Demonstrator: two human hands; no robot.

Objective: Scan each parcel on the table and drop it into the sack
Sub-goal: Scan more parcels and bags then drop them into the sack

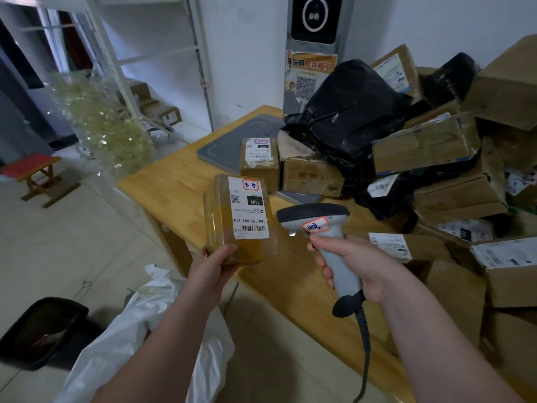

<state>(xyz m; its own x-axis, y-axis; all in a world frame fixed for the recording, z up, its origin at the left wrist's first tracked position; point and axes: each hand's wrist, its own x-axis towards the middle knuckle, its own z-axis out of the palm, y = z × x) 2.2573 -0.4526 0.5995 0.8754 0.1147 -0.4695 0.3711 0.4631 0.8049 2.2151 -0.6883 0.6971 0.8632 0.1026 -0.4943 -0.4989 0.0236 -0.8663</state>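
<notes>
My left hand grips the bottom of a small taped cardboard parcel, held upright over the table's left edge with its white shipping label facing me. My right hand grips the handle of a grey barcode scanner, whose dark head points left at the parcel's label, a short gap away. A white sack lies open on the floor below my left forearm. Several more parcels, brown boxes and black bags, are piled on the wooden table to the right.
A grey flat pad lies at the table's far end below a standing kiosk. A black bin sits on the floor at the lower left. A small red-topped stool and a metal shelf stand farther left.
</notes>
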